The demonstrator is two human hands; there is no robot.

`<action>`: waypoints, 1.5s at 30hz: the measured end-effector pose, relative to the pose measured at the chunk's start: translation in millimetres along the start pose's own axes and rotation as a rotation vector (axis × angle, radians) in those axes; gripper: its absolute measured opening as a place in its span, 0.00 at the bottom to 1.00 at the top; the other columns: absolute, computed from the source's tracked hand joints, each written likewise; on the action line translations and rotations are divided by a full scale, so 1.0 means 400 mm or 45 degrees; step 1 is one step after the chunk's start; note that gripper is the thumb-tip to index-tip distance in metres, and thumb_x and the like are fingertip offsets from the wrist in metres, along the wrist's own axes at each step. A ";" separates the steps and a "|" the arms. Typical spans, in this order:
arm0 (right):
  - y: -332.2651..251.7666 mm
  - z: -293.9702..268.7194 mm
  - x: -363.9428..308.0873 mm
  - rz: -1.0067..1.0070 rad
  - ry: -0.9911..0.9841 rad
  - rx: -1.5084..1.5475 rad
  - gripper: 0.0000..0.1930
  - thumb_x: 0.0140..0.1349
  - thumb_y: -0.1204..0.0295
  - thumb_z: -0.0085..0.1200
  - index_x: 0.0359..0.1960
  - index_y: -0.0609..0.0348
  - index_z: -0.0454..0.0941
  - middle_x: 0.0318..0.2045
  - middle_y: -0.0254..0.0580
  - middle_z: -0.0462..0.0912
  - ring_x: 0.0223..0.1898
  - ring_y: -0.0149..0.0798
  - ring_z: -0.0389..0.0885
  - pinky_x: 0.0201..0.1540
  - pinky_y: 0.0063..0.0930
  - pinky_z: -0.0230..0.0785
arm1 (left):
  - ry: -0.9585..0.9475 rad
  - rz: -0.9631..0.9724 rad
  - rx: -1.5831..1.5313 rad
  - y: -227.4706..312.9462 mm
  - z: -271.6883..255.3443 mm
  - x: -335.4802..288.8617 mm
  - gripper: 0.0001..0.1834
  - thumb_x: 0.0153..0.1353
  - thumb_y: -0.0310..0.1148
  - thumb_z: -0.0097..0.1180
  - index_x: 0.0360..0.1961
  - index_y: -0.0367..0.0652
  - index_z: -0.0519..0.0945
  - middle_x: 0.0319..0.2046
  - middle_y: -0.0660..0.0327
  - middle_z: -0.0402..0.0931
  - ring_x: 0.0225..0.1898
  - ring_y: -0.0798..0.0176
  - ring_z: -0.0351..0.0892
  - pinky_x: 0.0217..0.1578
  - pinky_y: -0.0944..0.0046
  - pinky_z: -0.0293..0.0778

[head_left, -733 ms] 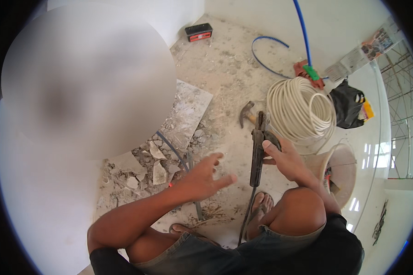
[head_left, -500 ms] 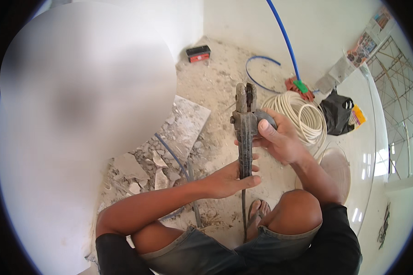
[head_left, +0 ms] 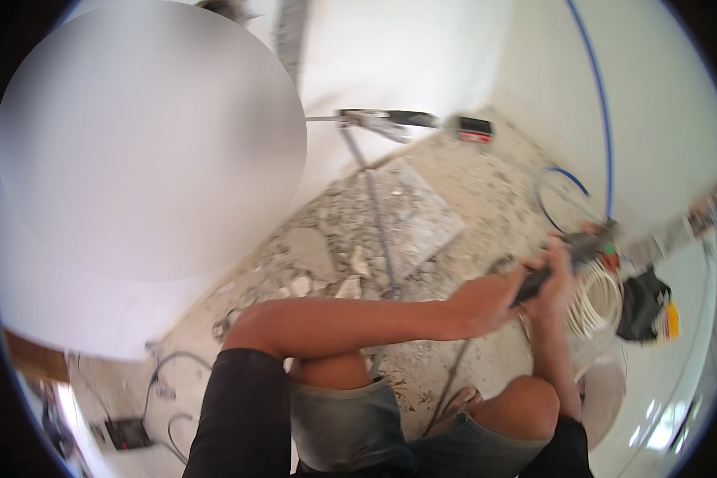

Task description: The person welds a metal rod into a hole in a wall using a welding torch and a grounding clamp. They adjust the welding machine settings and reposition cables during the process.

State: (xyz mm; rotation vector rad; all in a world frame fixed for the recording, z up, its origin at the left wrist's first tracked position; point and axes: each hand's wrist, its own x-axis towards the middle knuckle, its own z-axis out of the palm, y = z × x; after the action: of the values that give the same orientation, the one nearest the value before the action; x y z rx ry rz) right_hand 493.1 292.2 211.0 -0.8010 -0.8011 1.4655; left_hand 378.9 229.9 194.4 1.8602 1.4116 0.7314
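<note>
A dark, worn welding electrode holder (head_left: pixel 587 247) is tilted out to the right, its metal jaws pointing at the far right. My left hand (head_left: pixel 490 301) is closed round the rear of its handle, smeared by motion. Just ahead, my right hand (head_left: pixel 555 279) grips the same holder with fingers raised along it; some fingers are hidden or blurred. A dark cable (head_left: pixel 452 374) runs across the floor by my foot. Both forearms reach forward over my bent knees.
Broken rubble (head_left: pixel 334 247) and a pale tile (head_left: pixel 422 203) lie ahead. A black-handled tool (head_left: pixel 390 121) shows blurred by the wall, near a red-black box (head_left: pixel 475 129). Coiled white cable (head_left: pixel 593 303), a black bag (head_left: pixel 644 307) and blue tubing (head_left: pixel 597 95) are at right.
My hands and the electrode holder have swung to the right, from upright to tilted. My left hand has closed on the handle. The view has turned left, bringing the black-handled tool into sight.
</note>
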 end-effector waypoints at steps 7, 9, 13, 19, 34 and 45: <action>-0.124 0.239 -0.022 -0.316 -0.370 -0.606 0.31 0.58 0.79 0.56 0.61 0.62 0.56 0.43 0.46 0.69 0.19 0.28 0.73 0.19 0.22 0.69 | 0.734 -0.019 -1.463 0.071 -0.283 -0.081 0.31 0.71 0.51 0.40 0.64 0.40 0.59 0.61 0.52 0.65 0.62 0.53 0.65 0.61 0.54 0.62; -0.088 0.309 -0.056 -0.195 -0.536 -0.588 0.27 0.58 0.79 0.57 0.57 0.63 0.58 0.41 0.47 0.70 0.17 0.30 0.74 0.18 0.23 0.69 | 1.074 0.269 -1.673 0.120 -0.357 -0.139 0.33 0.69 0.54 0.44 0.64 0.40 0.59 0.63 0.53 0.62 0.65 0.55 0.60 0.63 0.51 0.58; -0.008 0.395 -0.106 -0.488 -0.975 -0.493 0.34 0.53 0.80 0.58 0.62 0.63 0.56 0.45 0.45 0.68 0.37 0.33 0.72 0.35 0.27 0.69 | 1.370 0.575 -1.684 0.050 -0.421 -0.244 0.16 0.73 0.44 0.37 0.51 0.45 0.67 0.59 0.56 0.65 0.65 0.53 0.61 0.65 0.50 0.58; 0.200 0.392 -0.145 -0.581 -0.903 -0.616 0.36 0.48 0.79 0.57 0.62 0.64 0.59 0.45 0.48 0.68 0.46 0.42 0.69 0.49 0.36 0.65 | 1.472 0.553 -1.434 -0.040 -0.415 -0.344 0.13 0.73 0.43 0.39 0.47 0.46 0.68 0.44 0.61 0.74 0.56 0.55 0.71 0.59 0.51 0.67; 0.332 0.388 -0.231 0.137 -0.917 -0.207 0.29 0.45 0.83 0.53 0.54 0.58 0.66 0.37 0.33 0.70 0.36 0.27 0.69 0.40 0.23 0.68 | 1.774 0.387 -0.951 -0.057 -0.406 -0.413 0.17 0.71 0.45 0.43 0.48 0.42 0.68 0.34 0.58 0.77 0.43 0.54 0.81 0.41 0.57 0.81; 0.307 0.397 -0.233 0.152 -0.953 -0.328 0.27 0.46 0.81 0.54 0.52 0.61 0.66 0.33 0.33 0.72 0.32 0.27 0.71 0.37 0.24 0.69 | 1.831 0.379 -0.966 -0.066 -0.413 -0.424 0.17 0.71 0.46 0.44 0.49 0.42 0.68 0.34 0.58 0.77 0.43 0.55 0.80 0.41 0.57 0.80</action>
State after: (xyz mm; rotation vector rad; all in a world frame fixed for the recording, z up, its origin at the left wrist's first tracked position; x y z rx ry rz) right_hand 297.3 191.0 191.0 -0.4762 -1.5473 1.8154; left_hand 193.0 100.9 268.6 0.7781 1.1785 2.6083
